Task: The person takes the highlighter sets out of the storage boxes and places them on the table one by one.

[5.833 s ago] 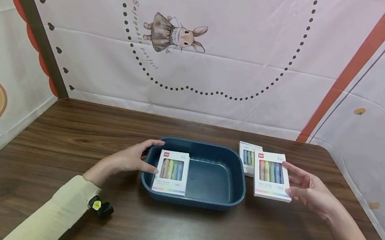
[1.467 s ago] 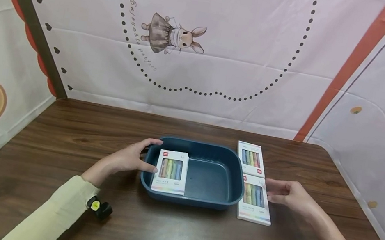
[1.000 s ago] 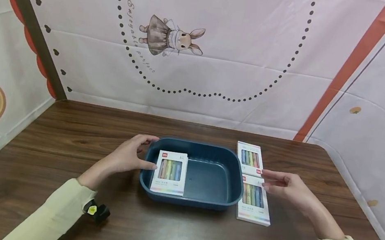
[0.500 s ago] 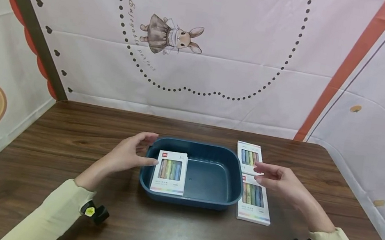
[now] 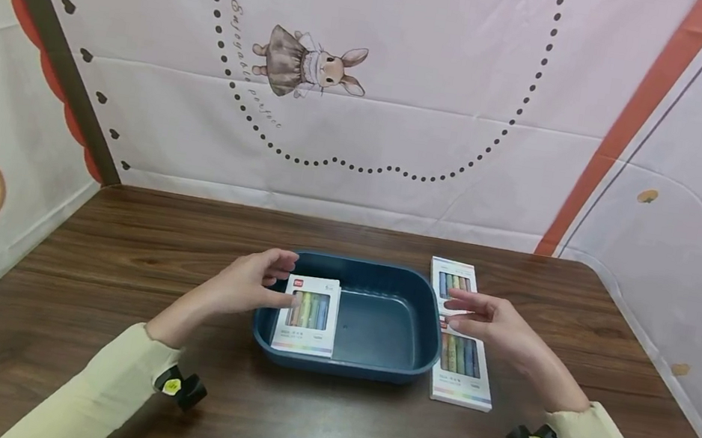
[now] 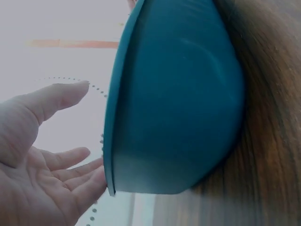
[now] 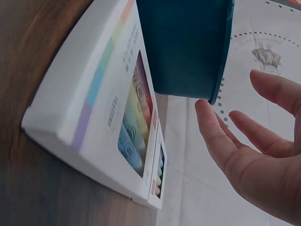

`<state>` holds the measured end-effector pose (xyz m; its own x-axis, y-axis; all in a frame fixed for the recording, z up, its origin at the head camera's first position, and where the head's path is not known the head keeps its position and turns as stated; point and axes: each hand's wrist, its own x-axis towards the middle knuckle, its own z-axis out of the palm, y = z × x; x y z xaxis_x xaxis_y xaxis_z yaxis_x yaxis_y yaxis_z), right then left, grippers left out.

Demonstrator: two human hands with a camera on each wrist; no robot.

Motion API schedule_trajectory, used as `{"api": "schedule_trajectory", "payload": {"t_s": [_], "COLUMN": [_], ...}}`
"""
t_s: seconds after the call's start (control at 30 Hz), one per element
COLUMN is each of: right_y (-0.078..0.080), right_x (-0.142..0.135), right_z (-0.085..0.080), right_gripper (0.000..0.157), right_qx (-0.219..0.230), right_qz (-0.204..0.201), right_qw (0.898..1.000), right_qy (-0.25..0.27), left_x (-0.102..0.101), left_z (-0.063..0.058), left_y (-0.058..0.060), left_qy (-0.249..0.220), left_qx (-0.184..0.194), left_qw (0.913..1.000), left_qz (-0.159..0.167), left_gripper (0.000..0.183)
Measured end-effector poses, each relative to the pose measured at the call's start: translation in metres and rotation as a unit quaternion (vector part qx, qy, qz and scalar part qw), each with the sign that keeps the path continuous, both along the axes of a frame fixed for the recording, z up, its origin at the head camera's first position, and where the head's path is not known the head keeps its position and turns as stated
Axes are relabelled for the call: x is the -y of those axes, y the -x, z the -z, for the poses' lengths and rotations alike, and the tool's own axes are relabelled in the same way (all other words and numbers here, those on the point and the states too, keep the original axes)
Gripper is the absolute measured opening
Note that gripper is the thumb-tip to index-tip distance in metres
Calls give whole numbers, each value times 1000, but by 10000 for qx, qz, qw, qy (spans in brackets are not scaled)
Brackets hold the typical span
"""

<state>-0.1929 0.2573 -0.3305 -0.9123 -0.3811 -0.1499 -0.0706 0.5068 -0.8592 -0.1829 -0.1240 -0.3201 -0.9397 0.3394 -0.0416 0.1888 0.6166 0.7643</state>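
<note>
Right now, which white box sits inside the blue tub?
The leftmost white box: it is in the left end of the blue tub. The far box and near box lie outside, to the tub's right.

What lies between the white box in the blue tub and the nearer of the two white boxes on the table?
In the head view, the bare floor of the blue tub, then the tub's right wall; no other thing.

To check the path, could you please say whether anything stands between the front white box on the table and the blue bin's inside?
Yes: the right wall of the blue bin stands between them; the right hand hangs over the far end of the front white box.
</note>
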Motion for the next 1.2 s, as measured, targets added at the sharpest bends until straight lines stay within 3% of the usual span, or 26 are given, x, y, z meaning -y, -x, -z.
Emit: {"api": "schedule_trajectory", "payload": {"t_s": [0.23, 0.57, 0.9, 1.03, 1.2], "right_y": [4, 6, 7, 7, 8], "right_x": [8, 15, 17, 17, 17], "right_z": [-2, -2, 4, 4, 5], "right_gripper": [63, 61, 61, 63, 63], "right_qx": [278, 309, 267, 271, 302], "right_qz": [-161, -178, -187, -149, -174], "right_qw": [9993, 9994, 9994, 9995, 9993], "right_qy": [208, 35, 108, 55, 104], "left_x": [-9, -23, -40, -46, -52], "left_z": [-10, -10, -4, -4, -5], "left_y": [0, 2, 7, 7, 7], "left_qy": [518, 1241, 2083, 2469, 3001], "left_qx": [143, 228, 124, -40, -105], "left_qw": [9985, 9920, 9774, 9675, 9525], "left_qz": [81, -35, -330, -539, -502], "left_gripper": [66, 68, 59, 50, 42]}}
